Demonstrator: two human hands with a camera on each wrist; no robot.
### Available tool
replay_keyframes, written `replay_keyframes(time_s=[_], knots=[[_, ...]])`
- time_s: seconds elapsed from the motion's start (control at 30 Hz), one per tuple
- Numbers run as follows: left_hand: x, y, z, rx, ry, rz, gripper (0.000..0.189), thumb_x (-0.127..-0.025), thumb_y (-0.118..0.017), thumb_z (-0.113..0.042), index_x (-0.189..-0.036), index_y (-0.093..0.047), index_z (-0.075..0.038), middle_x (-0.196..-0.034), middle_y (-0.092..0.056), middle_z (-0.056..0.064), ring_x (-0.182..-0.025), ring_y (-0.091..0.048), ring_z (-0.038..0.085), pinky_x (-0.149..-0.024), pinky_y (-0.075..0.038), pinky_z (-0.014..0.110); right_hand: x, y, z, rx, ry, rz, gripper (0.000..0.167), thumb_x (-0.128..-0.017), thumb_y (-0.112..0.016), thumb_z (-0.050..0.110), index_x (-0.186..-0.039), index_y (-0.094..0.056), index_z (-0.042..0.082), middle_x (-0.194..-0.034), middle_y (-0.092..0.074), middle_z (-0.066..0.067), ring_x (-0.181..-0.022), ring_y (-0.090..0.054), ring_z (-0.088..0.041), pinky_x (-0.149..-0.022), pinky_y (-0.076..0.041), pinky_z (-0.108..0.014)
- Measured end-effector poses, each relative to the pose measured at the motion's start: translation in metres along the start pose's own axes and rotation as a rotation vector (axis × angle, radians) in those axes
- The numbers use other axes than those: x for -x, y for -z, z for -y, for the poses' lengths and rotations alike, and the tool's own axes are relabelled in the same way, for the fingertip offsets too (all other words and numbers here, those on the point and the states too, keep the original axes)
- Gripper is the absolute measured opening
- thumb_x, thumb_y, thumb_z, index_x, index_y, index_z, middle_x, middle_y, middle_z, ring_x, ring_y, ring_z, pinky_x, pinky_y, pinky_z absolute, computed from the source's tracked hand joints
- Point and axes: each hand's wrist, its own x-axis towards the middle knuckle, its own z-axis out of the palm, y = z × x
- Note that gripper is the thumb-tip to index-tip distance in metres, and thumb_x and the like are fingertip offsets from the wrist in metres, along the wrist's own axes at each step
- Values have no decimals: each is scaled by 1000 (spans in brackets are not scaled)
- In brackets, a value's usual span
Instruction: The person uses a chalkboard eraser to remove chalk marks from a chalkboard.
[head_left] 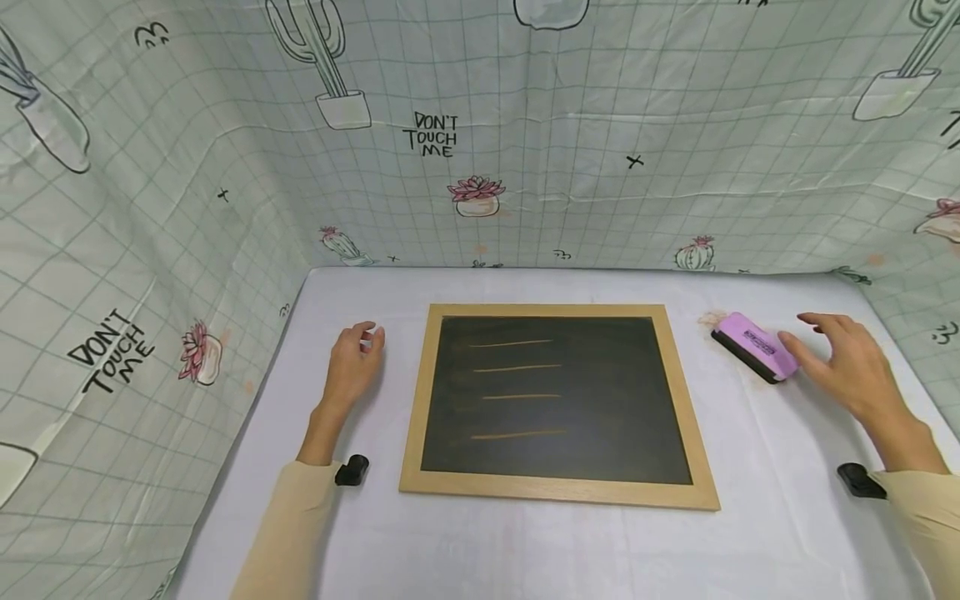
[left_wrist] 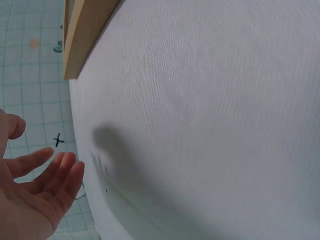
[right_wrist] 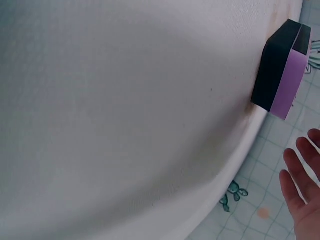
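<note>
A small chalkboard [head_left: 615, 392] in a light wooden frame lies flat on the table, with several short orange chalk lines [head_left: 521, 397] on its left half. To its right is a purple board eraser [head_left: 759, 342] with a black underside, also seen in the right wrist view as a purple and black block [right_wrist: 281, 70]. My right hand [head_left: 855, 367] hovers just right of the eraser, fingers spread and loosely bent, thumb close to it. The right wrist view shows a gap between them. Left of the board, my left hand [head_left: 354, 367] holds nothing, its fingers relaxed.
A white cloth [head_left: 525, 542] covers the table. Behind and at the sides hangs a checked curtain [head_left: 570, 192] printed with cacti. Reddish chalk dust [head_left: 712, 318] marks the cloth beside the eraser. Each wrist carries a small black camera [head_left: 352, 471].
</note>
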Motion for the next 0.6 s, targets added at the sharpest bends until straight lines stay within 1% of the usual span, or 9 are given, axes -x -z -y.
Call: replay_keyframes(time_s=[0.1, 0.33, 0.6], knots=[[2, -2, -2, 16, 8, 17, 42, -107, -52, -20, -133, -58, 12, -115, -60, 28, -104, -60, 41, -93, -49, 50, -1, -1, 3, -10, -4, 20, 48, -100, -67, 26, -131, -56, -9, -130, -52, -37, -122, -42, -59, -99, -29, -73], [6, -10, -6, 30, -4, 32, 39, -105, -55, -18, -129, -61, 12, -111, -63, 28, -103, -62, 41, -93, -49, 50, -4, -6, 8, -40, -4, 62, 50, -100, -67, 26, -134, -54, -9, -130, -52, -37, -123, -42, -58, -98, -29, -72], [10, -18, -11, 55, 1, 70, 39, -103, -58, -18, -130, -61, 10, -111, -65, 26, -102, -62, 37, -91, -49, 49, -5, -14, 13, -78, 13, 58, 49, -99, -68, 24, -132, -55, -11, -127, -54, -36, -118, -45, -56, -93, -31, -68]])
